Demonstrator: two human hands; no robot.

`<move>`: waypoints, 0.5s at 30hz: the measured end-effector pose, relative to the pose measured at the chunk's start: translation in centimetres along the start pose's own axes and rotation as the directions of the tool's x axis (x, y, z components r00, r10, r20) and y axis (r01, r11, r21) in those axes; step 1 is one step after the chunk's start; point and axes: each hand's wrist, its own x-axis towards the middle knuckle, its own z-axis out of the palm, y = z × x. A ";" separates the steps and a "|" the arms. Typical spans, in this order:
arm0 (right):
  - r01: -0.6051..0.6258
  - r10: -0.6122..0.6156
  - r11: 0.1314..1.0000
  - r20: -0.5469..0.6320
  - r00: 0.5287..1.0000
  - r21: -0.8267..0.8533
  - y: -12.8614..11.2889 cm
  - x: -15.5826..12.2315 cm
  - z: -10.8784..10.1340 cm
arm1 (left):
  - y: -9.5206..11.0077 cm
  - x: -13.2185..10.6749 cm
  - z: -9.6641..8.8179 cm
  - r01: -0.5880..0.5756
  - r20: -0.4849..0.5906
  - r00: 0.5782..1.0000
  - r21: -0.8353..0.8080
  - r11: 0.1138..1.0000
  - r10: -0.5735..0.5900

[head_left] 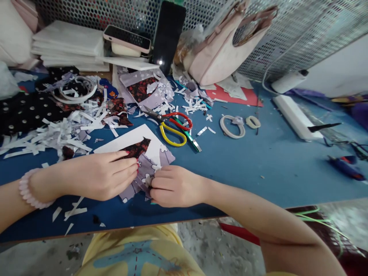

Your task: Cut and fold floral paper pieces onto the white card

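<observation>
My left hand (100, 174) lies flat, fingers stretched out, on the lower left of a white sheet (126, 140) and pieces of cloth. A black and red patterned fabric piece (139, 148) shows above its fingertips. Lavender fabric (168, 156) with white flowers lies partly under both hands. My right hand (176, 186) is closed, its curled fingers gripping the lavender fabric near the table's front edge; the fingertips are partly hidden. Just beyond the sheet rest scissors (174, 132) with one red and one yellow handle loop, crossing a green-handled tool (191, 138).
White paper strips (74, 126) heap up at the left, beside black dotted cloth (34, 111). Tape rolls (232, 126) lie right of the scissors. Behind stand a phone (169, 34), a pink handbag (212, 53) and stacked white sheets (69, 40). A white power strip (296, 117) sits farther right.
</observation>
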 end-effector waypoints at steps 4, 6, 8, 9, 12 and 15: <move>0.001 -0.002 1.000 0.037 0.999 0.017 -0.1 0.0 -0.1 | -0.5 0.0 -0.3 -0.043 0.014 0.999 0.009 0.999 0.043; 0.001 -0.003 0.999 0.057 0.998 0.032 0.0 0.0 -0.2 | -0.9 -0.1 -0.5 -0.028 0.009 1.000 -0.036 0.999 0.029; 0.003 -0.007 0.998 0.075 0.997 0.055 0.0 0.0 -0.3 | -1.3 -0.1 -0.8 0.018 0.006 1.000 -0.145 0.989 -0.017; 0.006 -0.011 0.998 0.083 0.996 0.068 0.1 0.0 -0.3 | -1.6 -0.2 -0.8 0.040 0.008 0.999 -0.198 0.979 -0.039; 0.021 -0.029 0.996 0.098 0.995 0.089 0.2 0.0 -0.3 | -1.9 -0.3 -0.4 0.097 0.018 0.995 -0.291 0.952 -0.097; 0.045 -0.050 0.997 0.090 0.995 0.061 0.2 0.0 -0.4 | -1.8 -0.2 0.6 0.266 0.040 0.962 -0.367 0.891 -0.271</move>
